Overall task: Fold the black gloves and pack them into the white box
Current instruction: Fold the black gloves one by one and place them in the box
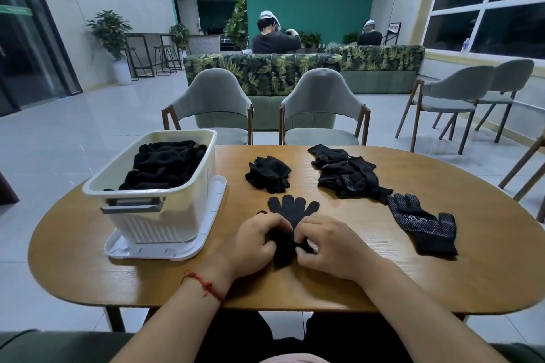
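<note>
One black knit glove (290,224) lies flat at the near-centre of the oval wooden table (383,280), fingers spread and pointing away from the person, cuff end bunched up under both hands. Plain knit side up, no grip dots visible on it.

Left hand (259,240) comes in from lower left, palm down, red string bracelet (203,286) on the wrist; fingers curled tight, pinching the cuff fabric. Right hand (327,246) mirrors it from lower right, palm down, fingertips (300,237) pinched on the same cuff. Hands nearly touching, glove cuff between them.

Other stock: single black glove w/ white grip dots (421,222) lying flat to the right, loose pile of black gloves (348,172) behind it, small crumpled bundle of black gloves (268,174) mid-table.

White plastic box w/ grey handle (153,209) sits at left on its white lid (165,247), nearly full of folded black gloves (165,166).
</note>
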A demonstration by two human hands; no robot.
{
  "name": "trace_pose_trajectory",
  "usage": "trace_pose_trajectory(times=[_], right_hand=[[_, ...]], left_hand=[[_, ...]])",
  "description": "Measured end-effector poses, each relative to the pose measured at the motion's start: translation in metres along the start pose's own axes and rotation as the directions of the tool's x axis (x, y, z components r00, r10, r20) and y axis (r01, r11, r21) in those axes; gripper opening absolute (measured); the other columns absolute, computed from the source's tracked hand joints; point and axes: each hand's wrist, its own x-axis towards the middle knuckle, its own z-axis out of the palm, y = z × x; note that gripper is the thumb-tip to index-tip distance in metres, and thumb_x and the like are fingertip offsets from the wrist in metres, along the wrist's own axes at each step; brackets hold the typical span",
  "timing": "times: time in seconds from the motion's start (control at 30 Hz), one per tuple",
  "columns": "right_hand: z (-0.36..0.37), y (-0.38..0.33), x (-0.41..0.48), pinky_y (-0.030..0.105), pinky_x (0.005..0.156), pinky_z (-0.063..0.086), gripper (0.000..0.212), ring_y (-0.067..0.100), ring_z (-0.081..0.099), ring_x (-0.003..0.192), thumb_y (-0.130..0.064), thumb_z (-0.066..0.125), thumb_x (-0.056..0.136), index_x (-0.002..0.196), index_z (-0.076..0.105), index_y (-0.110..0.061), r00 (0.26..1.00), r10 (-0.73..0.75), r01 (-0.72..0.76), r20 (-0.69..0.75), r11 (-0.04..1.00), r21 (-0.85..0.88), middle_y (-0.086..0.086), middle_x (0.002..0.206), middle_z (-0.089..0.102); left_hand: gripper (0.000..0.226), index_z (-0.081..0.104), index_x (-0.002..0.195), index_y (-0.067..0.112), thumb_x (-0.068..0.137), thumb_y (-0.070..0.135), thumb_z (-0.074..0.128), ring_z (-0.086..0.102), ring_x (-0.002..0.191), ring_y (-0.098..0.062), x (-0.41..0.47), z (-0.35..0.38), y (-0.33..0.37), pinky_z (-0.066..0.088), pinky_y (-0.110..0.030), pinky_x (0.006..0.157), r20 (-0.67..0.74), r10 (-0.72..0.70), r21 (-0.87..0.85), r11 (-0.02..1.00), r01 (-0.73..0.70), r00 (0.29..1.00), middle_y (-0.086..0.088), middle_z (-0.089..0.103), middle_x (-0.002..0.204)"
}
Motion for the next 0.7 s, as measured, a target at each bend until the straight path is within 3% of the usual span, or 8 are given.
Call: trace_pose_trajectory(times=[0.13, 0.2, 0.37, 0.5, 0.57, 0.7], right_hand=[[-0.001, 0.002, -0.002, 0.037, 0.081, 0.054, 0.009, 0.012, 0.06, 0.093, -0.028, 0.072, 0.088, 0.089, 0.064, -0.025, 0.999, 0.042, -0.04, -0.01, 0.991, 0.124, -0.014, 0.097, 0.065], [-0.003, 0.001, -0.003, 0.036, 0.083, 0.056, 0.007, 0.012, 0.065, 0.096, -0.024, 0.073, 0.087, 0.088, 0.066, -0.023, 0.998, 0.058, -0.051, -0.036, 0.981, 0.189, -0.015, 0.101, 0.068], [-0.01, 0.002, -0.002, 0.04, 0.084, 0.061, 0.012, 0.018, 0.07, 0.094, -0.016, 0.071, 0.086, 0.084, 0.064, -0.025, 0.97, 0.194, -0.127, -0.144, 0.916, 0.379, -0.01, 0.098, 0.073], [-0.008, 0.003, -0.003, 0.047, 0.08, 0.062, 0.006, 0.02, 0.072, 0.091, -0.021, 0.071, 0.092, 0.089, 0.07, -0.027, 0.958, 0.264, -0.187, -0.114, 0.874, 0.449, -0.009, 0.095, 0.074], [-0.009, 0.002, -0.003, 0.04, 0.082, 0.064, 0.006, 0.02, 0.073, 0.093, -0.026, 0.075, 0.097, 0.101, 0.072, -0.028, 0.957, 0.281, -0.207, -0.074, 0.837, 0.506, -0.008, 0.097, 0.074], [-0.011, 0.006, -0.004, 0.024, 0.096, 0.057, 0.038, 0.009, 0.069, 0.113, -0.039, 0.086, 0.088, 0.121, 0.067, -0.038, 0.951, 0.31, -0.277, 0.002, 0.847, 0.454, -0.018, 0.114, 0.073]], left_hand=[[0.045, 0.06, 0.12, 0.042, 0.078, 0.026, 0.059, 0.049, 0.124, -0.004, 0.0, 0.003, -0.001, 0.039, -0.034, 0.112, 0.009, 0.081, 0.162, 0.983, -0.081, 0.997, 0.026, 0.058, 0.122], [0.041, 0.058, 0.121, 0.041, 0.082, 0.031, 0.064, 0.051, 0.12, 0.0, 0.0, 0.005, -0.001, 0.037, -0.036, 0.114, 0.017, 0.115, 0.176, 0.978, -0.116, 0.993, 0.026, 0.059, 0.12], [0.044, 0.065, 0.122, 0.029, 0.079, 0.02, 0.07, 0.059, 0.095, -0.006, 0.002, 0.007, -0.001, 0.046, -0.028, 0.092, -0.015, 0.135, 0.079, 0.988, -0.134, 0.991, 0.018, 0.066, 0.105], [0.012, 0.071, 0.106, 0.034, 0.095, 0.033, 0.074, 0.063, 0.084, -0.005, 0.002, 0.006, -0.002, 0.047, -0.025, 0.072, -0.072, 0.041, -0.008, 0.999, -0.041, 0.997, 0.018, 0.067, 0.09], [0.004, 0.073, 0.103, 0.031, 0.099, 0.033, 0.072, 0.065, 0.083, -0.009, 0.001, 0.004, -0.002, 0.051, -0.03, 0.071, -0.083, -0.016, -0.084, 0.996, 0.009, 0.996, 0.014, 0.071, 0.088], [0.007, 0.074, 0.102, 0.026, 0.101, 0.032, 0.07, 0.067, 0.085, -0.013, 0.0, 0.0, 0.0, 0.055, -0.04, 0.076, -0.086, -0.096, -0.166, 0.983, 0.081, 0.992, 0.008, 0.073, 0.089]])
